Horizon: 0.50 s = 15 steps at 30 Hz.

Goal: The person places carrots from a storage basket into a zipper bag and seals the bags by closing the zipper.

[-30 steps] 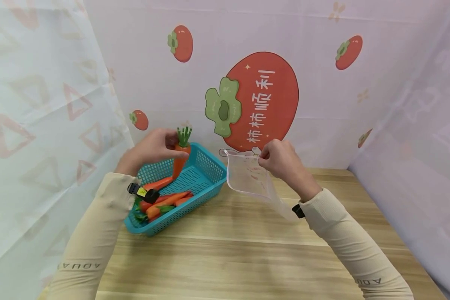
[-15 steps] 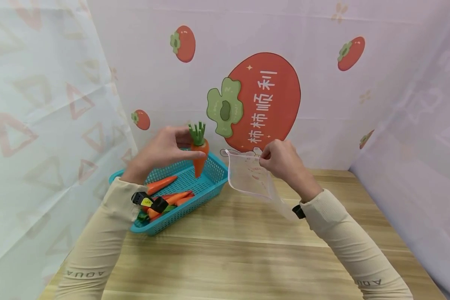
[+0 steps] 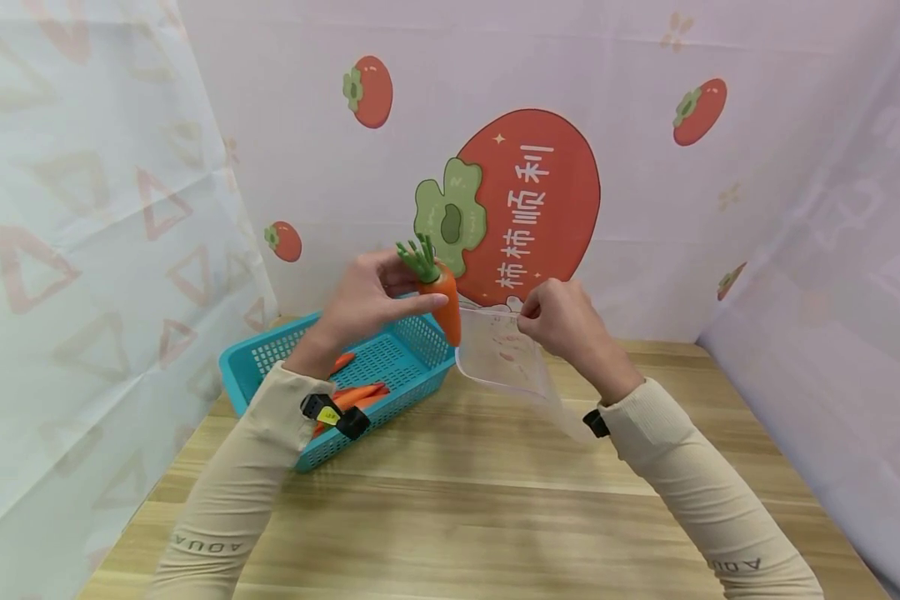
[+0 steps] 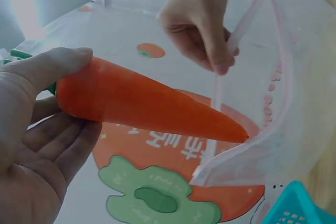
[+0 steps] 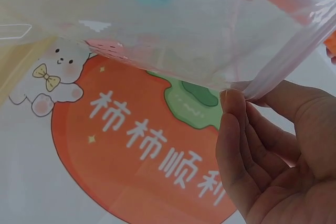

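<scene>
My left hand (image 3: 371, 296) grips an orange carrot (image 3: 444, 302) near its green top, thumb on one side and fingers on the other. The carrot (image 4: 147, 106) slants tip-down in the head view, its tip at the mouth of a clear zip bag (image 3: 495, 350). Whether tip and bag touch I cannot tell. The bag's rim is pinched between thumb and fingers of my right hand (image 3: 562, 321), which keeps the mouth spread. Seen in the right wrist view, that hand (image 5: 283, 145) holds the edge of the translucent bag (image 5: 173, 35).
Below my left forearm stands a blue perforated basket (image 3: 412, 385) with several carrots (image 3: 360, 396) in it, partly hidden by the arm. A wooden table (image 3: 495, 517) lies beneath. Printed cloth walls (image 3: 645, 217) enclose the back and sides.
My left hand has carried the carrot rightward from over the basket to the bag's mouth, tilting it on the way. The right hand and the bag have stayed nearly still.
</scene>
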{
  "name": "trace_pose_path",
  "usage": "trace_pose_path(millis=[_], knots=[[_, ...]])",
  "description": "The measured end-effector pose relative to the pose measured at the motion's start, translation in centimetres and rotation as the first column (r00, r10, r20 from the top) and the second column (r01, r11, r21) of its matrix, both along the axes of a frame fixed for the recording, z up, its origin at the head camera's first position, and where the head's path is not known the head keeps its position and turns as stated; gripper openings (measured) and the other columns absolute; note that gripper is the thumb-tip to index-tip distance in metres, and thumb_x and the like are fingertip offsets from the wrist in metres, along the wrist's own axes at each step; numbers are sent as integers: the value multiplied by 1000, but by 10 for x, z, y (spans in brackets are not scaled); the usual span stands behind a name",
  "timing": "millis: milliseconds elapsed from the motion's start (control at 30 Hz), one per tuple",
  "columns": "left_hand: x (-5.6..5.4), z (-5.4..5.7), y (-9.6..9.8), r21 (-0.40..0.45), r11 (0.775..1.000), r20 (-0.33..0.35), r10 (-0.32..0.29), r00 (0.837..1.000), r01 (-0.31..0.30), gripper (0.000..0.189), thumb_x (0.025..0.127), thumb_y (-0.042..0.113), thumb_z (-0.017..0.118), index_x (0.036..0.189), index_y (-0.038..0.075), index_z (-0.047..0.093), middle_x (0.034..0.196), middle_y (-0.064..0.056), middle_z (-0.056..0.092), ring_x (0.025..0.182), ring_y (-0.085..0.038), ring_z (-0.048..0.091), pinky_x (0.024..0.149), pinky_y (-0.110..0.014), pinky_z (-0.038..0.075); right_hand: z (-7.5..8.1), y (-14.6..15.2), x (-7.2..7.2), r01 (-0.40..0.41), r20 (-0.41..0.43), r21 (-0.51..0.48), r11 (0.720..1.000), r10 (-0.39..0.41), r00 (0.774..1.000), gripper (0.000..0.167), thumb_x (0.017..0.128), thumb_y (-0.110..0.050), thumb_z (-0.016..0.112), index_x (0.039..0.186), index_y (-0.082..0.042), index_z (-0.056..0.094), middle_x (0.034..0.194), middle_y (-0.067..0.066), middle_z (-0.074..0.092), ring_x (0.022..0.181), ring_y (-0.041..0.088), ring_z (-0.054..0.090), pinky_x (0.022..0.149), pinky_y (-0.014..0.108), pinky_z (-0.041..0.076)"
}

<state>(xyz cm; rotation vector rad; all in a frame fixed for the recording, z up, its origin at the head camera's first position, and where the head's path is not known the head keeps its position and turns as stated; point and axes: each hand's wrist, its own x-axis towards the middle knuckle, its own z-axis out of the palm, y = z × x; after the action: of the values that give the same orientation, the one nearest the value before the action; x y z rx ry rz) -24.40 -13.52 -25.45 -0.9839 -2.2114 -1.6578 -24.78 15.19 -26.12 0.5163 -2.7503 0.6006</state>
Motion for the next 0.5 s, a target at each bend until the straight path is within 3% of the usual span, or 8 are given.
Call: trace_pose_path(millis=[500], knots=[[-4, -30, 38, 66, 998, 17, -22, 1000, 21, 45, 92, 8, 82, 134, 3, 66, 130, -16, 74, 120, -26, 75, 102, -32, 60, 6, 0, 2, 7, -11, 2, 1000, -7, 1000, 12, 92, -11, 77, 87, -2, 83, 85, 12, 79, 71, 24, 70, 63, 37, 62]])
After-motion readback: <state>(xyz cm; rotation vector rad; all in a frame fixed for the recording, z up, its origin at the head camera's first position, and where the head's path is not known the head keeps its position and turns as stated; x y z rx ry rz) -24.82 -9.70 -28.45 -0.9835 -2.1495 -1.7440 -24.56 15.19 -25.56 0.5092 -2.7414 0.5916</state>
